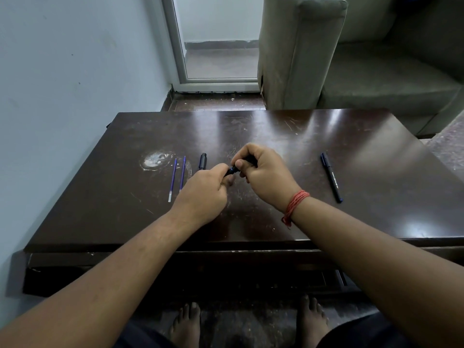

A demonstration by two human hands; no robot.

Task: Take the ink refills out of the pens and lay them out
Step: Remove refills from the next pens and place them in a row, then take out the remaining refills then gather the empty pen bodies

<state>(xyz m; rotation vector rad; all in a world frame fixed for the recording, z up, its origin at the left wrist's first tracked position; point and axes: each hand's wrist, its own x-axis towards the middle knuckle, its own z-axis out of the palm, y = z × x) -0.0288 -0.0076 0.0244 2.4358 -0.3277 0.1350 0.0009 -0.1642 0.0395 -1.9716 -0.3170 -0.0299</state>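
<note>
Two bare feet (185, 322) stand on the floor at six o'clock, under the near edge of the dark table (251, 217), with both forearms reaching over it toward the middle.

There, just above the tabletop, both hands meet on one black pen (232, 170). Its long axis runs from about seven o'clock up to one o'clock. The left hand (206, 189) has its fingers curled around the lower end, pinching it between thumb and fingertips. The right hand (261, 174) is closed round the upper barrel, which mostly disappears inside the fist, so only a short black stretch with a hint of blue shows between the hands. Whether the pen has come apart at that joint cannot be told. A red thread band (295, 205) is wound round the right wrist.

Two blue refills (172, 179) lie side by side on the table at nine o'clock of the hands, close to each other, nearly parallel, tips toward twelve o'clock, leaning slightly right. The second refill (182, 173) is partly hidden by the left hand. Just right of them lies one short black pen piece (203, 161), also pointing to twelve. A pale worn patch (155, 160) marks the wood beyond the refills.

One whole black pen (331, 177) lies well apart at three o'clock, running from eleven down to five.
</note>
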